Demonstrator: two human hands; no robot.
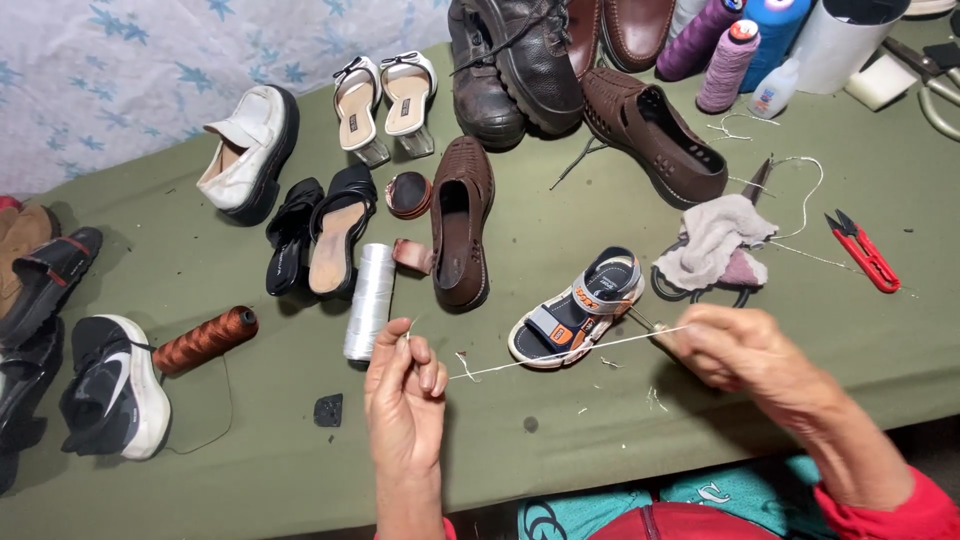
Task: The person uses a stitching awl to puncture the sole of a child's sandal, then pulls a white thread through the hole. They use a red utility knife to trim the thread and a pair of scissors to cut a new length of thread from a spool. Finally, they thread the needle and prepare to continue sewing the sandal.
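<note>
White thread (560, 352) runs taut between both hands above the near edge of the green table (880, 180). The left hand (405, 395) pinches one end between closed fingertips, palm turned toward the person. The right hand (735, 345) is curled shut around the other end and a thin metal tool whose tip shows beside the fingers. Just beyond the thread, between the hands, a small child's sandal (580, 305) lies on the table. A white spool (370, 300) lies just beyond the left hand, a rust-brown spool (205, 340) farther left, red snips (863, 252) toward the right edge.
</note>
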